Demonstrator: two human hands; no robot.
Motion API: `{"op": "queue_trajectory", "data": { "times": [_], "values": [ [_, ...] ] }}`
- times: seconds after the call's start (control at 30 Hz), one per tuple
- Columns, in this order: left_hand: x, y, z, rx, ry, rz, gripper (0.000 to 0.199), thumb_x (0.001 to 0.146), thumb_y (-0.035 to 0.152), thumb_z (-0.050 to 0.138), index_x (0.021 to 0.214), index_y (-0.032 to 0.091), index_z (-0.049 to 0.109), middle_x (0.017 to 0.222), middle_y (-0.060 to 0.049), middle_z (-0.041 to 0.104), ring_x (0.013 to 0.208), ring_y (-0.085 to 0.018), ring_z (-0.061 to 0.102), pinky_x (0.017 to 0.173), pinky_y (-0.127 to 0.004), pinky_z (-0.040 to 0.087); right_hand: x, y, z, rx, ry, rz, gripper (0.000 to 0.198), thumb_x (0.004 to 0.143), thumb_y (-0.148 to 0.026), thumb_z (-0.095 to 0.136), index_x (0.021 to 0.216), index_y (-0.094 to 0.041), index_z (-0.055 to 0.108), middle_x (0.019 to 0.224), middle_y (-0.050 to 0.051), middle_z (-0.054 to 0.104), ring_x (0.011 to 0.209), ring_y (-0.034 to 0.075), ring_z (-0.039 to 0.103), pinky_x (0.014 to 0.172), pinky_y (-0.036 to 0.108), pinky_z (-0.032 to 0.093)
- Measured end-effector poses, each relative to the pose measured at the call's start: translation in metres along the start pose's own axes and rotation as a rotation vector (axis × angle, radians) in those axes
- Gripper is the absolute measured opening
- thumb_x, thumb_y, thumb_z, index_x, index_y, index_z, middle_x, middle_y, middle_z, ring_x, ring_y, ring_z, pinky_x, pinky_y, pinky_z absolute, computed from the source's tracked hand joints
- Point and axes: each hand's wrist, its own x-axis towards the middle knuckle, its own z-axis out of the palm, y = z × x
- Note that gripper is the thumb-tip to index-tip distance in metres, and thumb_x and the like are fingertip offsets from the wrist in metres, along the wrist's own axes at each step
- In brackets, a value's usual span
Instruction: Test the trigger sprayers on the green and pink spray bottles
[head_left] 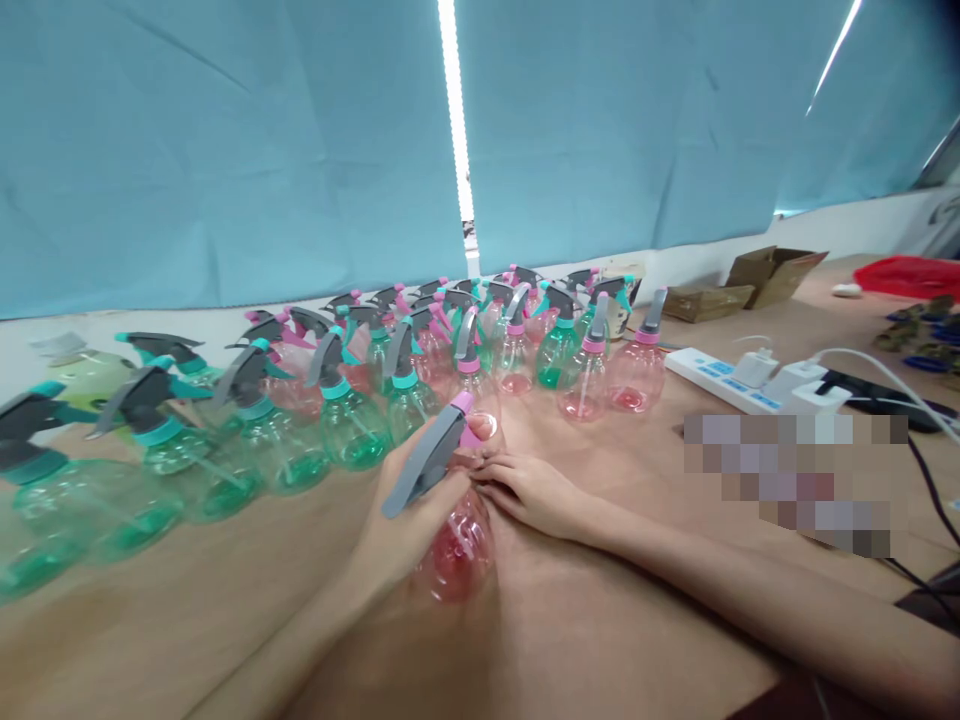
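Note:
A clear pink spray bottle [459, 555] with a grey and pink trigger head stands on the brown table in front of me. My left hand [405, 490] is closed round its neck, just below the trigger head, with the thumb by the pink nozzle end. From the other side my right hand [532, 492] has its bent fingers pressed together at the bottle's collar; the fingertips are partly hidden. Green spray bottles [356, 430] line up behind and to the left. More pink spray bottles [585, 385] stand beyond my right hand.
A white power strip [724, 378] with plugged-in chargers and cables lies at the right. Behind it are an open cardboard box [772, 280] and a red plastic bag [907, 275]. A bottle with yellowish liquid [86, 375] stands far left. Blue sheeting [315, 150] hangs behind the table.

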Motion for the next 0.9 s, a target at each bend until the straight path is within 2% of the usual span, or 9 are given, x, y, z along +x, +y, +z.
{"op": "queue_trajectory", "data": {
  "times": [0.1,0.3,0.4,0.53,0.73,0.9],
  "values": [
    [-0.0007,0.0012,0.0001,-0.030,0.022,-0.020,0.031,0.078,0.024,0.058,0.109,0.021,0.062,0.100,-0.003,0.070,0.091,-0.021,0.069,0.083,-0.033,0.055,-0.0012,0.0004,-0.0006,0.011,-0.011,0.000,0.026,0.096,-0.019,0.050,0.116,-0.016,0.066,0.120,0.010,0.069,0.117,0.021,0.061,0.101,0.039,0.049],
    [-0.0010,0.0005,0.0004,-0.019,0.041,-0.030,0.024,0.076,0.023,0.058,0.100,0.022,0.062,0.094,-0.002,0.070,0.091,-0.022,0.068,0.078,-0.032,0.054,-0.0023,-0.0001,-0.0022,0.030,-0.020,0.008,0.026,0.097,-0.019,0.050,0.118,-0.016,0.065,0.120,0.011,0.069,0.117,0.020,0.061,0.102,0.040,0.048],
    [-0.0008,0.0004,0.0001,0.036,0.059,-0.018,0.016,0.075,0.023,0.056,0.090,0.023,0.061,0.082,0.000,0.067,0.075,-0.020,0.066,0.065,-0.030,0.050,-0.0030,-0.0003,-0.0023,0.025,-0.024,0.005,0.026,0.097,-0.020,0.050,0.117,-0.016,0.065,0.121,0.010,0.069,0.116,0.020,0.062,0.102,0.040,0.048],
    [-0.0008,0.0013,0.0001,0.118,0.072,0.017,0.004,0.073,0.025,0.052,0.074,0.023,0.056,0.067,0.002,0.057,0.059,-0.016,0.053,0.053,-0.028,0.040,-0.0036,0.0001,-0.0013,0.012,-0.011,-0.006,0.025,0.097,-0.021,0.051,0.116,-0.014,0.066,0.120,0.011,0.069,0.116,0.021,0.061,0.102,0.040,0.048],
    [0.0003,0.0045,-0.0001,0.190,0.097,0.062,0.004,0.072,0.022,0.051,0.072,0.024,0.054,0.062,0.004,0.047,0.053,-0.013,0.040,0.051,-0.027,0.035,-0.0036,-0.0005,-0.0019,0.007,0.000,0.003,0.025,0.097,-0.021,0.051,0.116,-0.015,0.066,0.120,0.010,0.070,0.116,0.022,0.062,0.103,0.042,0.048],
    [0.0007,0.0049,-0.0003,0.212,0.081,0.048,0.009,0.072,0.021,0.049,0.074,0.023,0.058,0.065,0.002,0.054,0.056,-0.015,0.046,0.053,-0.027,0.039,-0.0025,-0.0030,-0.0043,0.007,-0.011,0.014,0.025,0.097,-0.020,0.050,0.116,-0.017,0.067,0.120,0.009,0.070,0.117,0.021,0.062,0.103,0.042,0.048]
  ]
}}
